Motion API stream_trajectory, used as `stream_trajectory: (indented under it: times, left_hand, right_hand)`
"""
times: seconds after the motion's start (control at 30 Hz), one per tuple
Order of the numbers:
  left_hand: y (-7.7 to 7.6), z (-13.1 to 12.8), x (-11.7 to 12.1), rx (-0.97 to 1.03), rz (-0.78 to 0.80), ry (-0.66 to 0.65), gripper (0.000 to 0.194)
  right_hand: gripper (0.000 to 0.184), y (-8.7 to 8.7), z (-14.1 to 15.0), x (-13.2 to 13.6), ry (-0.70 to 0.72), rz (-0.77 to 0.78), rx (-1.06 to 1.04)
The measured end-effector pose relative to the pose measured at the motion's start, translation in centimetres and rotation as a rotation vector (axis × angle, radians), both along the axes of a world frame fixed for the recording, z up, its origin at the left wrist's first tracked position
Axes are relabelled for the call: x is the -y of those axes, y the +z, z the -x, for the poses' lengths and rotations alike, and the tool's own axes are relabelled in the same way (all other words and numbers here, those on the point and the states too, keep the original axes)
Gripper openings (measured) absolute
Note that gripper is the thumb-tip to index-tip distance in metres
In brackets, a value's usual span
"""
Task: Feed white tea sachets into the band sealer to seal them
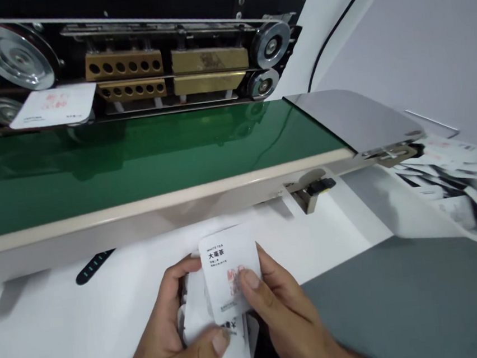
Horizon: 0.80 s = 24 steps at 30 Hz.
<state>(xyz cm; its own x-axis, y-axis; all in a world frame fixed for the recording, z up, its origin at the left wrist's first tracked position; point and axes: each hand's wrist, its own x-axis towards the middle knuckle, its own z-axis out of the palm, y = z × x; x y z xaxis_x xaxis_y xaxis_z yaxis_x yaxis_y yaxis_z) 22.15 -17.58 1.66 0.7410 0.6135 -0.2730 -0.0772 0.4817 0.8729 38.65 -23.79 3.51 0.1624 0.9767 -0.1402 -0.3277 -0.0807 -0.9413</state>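
My left hand (185,330) is closed around a stack of white tea sachets (197,301) with black print, its thumb pressing on the front. Just above that stack, my right hand (282,304) pinches a single white tea sachet (216,254), thumb on its red stamp and fingers behind. The lettering on this sachet reads "WHITE TEA" with Chinese characters. Parts of the stack are hidden behind it and my hands. Another white sachet (56,106) with red print sticks out of the sealing machine (206,61) at the upper left, away from both hands.
A green conveyor belt (156,159) runs across in front of the machine's brass blocks and pulleys. Below its pale edge are a black-handled latch (315,191) and a dark strip with marks (95,266). Several sachets lie heaped in a white bin (453,181) at right.
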Motion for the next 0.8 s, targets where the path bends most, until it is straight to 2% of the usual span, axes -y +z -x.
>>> stream_trajectory:
  times: [0.13, 0.33, 0.43, 0.53, 0.73, 0.8]
  left_hand:
    - [0.2, 0.3, -0.2, -0.136, -0.022, 0.039, 0.070]
    - [2.1, -0.6, 0.9, -0.234, -0.063, 0.237, 0.042]
    - [2.0, -1.1, 1.3, -0.220, -0.217, 0.329, 0.038]
    - [1.2, -1.2, 1.1, -0.187, -0.351, 0.359, 0.039]
    - [0.6, -1.0, 0.5, -0.260, -0.261, 0.327, 0.039]
    - [0.4, -0.9, 0.4, -0.235, -0.236, 0.365, 0.043]
  right_hand:
    - [0.025, -0.5, -0.3, 0.4, -0.093, -0.034, 0.049]
    - [0.026, -0.8, 0.2, 0.0, -0.121, -0.021, 0.525]
    - [0.021, -0.7, 0.3, -0.2, -0.163, -0.027, 0.621]
    - [0.018, -0.3, -0.1, -0.2, -0.119, 0.021, 0.564]
    - [0.022, 0.4, -0.7, -0.4, -0.022, 0.121, 0.285]
    - [0.025, 0.3, -0.5, -0.5, 0.004, 0.117, 0.173]
